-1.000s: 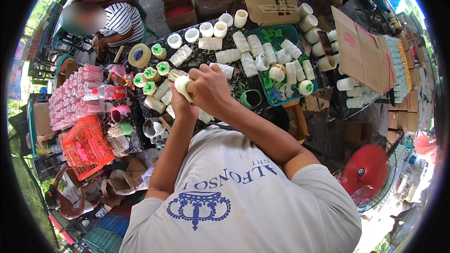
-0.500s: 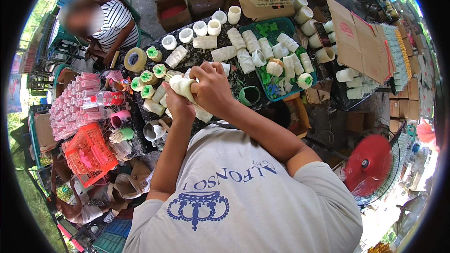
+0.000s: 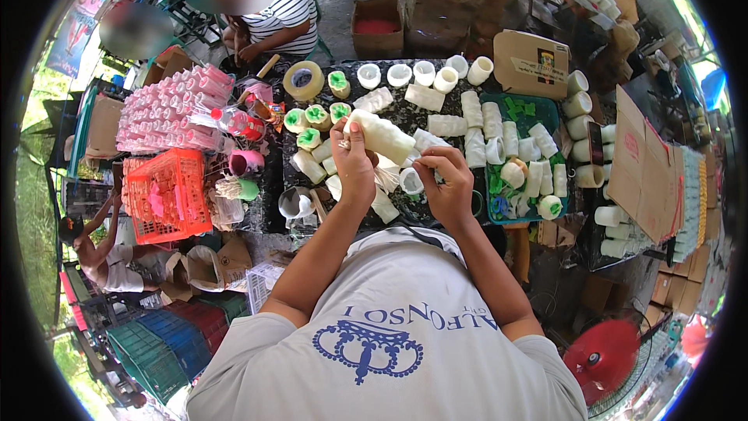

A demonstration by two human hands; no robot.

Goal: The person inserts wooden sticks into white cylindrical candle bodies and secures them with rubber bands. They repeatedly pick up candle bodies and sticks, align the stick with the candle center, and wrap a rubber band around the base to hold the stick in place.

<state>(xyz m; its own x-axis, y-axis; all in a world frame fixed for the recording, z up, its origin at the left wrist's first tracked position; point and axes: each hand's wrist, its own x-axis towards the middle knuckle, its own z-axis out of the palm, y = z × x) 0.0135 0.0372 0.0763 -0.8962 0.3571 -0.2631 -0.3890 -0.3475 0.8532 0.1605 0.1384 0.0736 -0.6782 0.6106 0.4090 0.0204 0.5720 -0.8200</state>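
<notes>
A pale white wax candle [image 3: 382,137] with a wavy surface lies slantwise above the table in my left hand [image 3: 355,165], whose fingers and thumb wrap round its left end. Close to the candle's right end, my right hand [image 3: 447,184] has its fingers pinched together; what they hold, if anything, is too small to make out. Below the candle are a bundle of thin white wicks [image 3: 387,178] and a white cup-shaped piece [image 3: 411,181]. Several candles with green tops [image 3: 317,116] stand to the left. More white candles [image 3: 446,125] lie on the dark table to the right.
A teal tray [image 3: 543,106] at right holds white candles and green scraps. At left are pink tubes [image 3: 175,109], an orange basket [image 3: 131,204] and a tape roll [image 3: 291,84]. A person in a striped shirt [image 3: 292,12] sits across the table. A red fan [image 3: 596,359] stands lower right.
My hands have moved apart: the right one has let go of the candle's body and come to its right end. The left hand now holds the candle stretched out to the right. The view has shifted.
</notes>
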